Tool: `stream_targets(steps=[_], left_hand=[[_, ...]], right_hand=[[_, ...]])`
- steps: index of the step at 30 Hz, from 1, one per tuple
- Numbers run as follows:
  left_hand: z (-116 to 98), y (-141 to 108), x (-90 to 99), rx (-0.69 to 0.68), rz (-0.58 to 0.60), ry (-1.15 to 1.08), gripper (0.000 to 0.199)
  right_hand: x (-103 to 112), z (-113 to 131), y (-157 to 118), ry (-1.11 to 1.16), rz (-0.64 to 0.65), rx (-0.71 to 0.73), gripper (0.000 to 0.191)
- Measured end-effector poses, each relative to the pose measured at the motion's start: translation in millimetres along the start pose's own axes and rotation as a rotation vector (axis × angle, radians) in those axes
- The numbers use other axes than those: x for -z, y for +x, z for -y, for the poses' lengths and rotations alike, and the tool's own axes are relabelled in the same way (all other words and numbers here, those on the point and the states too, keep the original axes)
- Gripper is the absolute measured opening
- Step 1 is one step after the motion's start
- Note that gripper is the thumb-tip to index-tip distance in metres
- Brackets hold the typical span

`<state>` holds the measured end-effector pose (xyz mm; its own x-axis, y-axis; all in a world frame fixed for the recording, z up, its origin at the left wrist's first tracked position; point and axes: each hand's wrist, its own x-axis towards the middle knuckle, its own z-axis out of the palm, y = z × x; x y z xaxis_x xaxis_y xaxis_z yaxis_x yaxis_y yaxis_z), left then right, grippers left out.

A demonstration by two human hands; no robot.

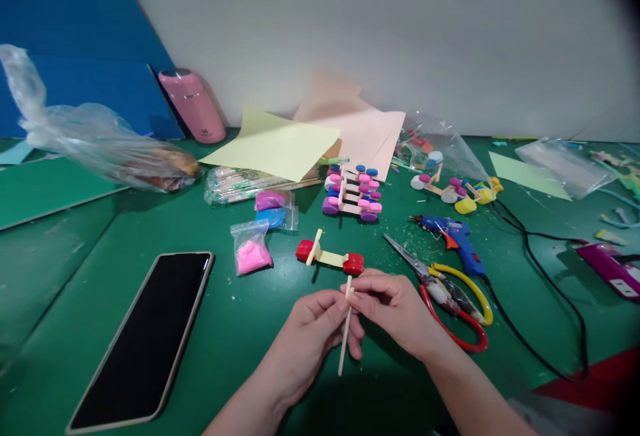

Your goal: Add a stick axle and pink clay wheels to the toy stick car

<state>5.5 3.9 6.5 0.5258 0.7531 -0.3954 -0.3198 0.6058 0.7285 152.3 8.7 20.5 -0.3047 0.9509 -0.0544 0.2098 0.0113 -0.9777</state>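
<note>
Both hands meet low in the middle of the view, around a thin pale wooden stick (345,346) that points toward me. My left hand (315,323) is closed, its thumb and fingers pinching the stick near its upper end. My right hand (395,303) is closed at the same spot, its fingertips against the stick and a tiny pale piece beside it. Just beyond the fingers lies a small craft-stick model (330,258) with red ends and a short upright stick on its left. Scissors (445,289) with red and yellow handles rest right of my right hand.
A phone (145,336) lies at left. Small bags of coloured clay (253,253), finished-looking small models (353,196), papers (280,139) and a pink flask (193,106) stand farther back. A blue glue gun (455,236) trails a black cord at right, near a purple power strip (607,269).
</note>
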Motion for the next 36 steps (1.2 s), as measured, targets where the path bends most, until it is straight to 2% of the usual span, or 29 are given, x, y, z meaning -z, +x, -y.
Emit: stream_targets(steps=[17,36], left_hand=[[-1.0,-0.6,0.5,-0.004,0.009,-0.025,0.028],[-1.1,-0.3,-0.5,0.002,-0.017,-0.038,0.023]], right_hand=[[-0.4,-2.4,-0.9,-0.044,-0.079,-0.036,0.016],[0.0,-1.1,0.3,-0.042,-0.087,-0.051,0.018]])
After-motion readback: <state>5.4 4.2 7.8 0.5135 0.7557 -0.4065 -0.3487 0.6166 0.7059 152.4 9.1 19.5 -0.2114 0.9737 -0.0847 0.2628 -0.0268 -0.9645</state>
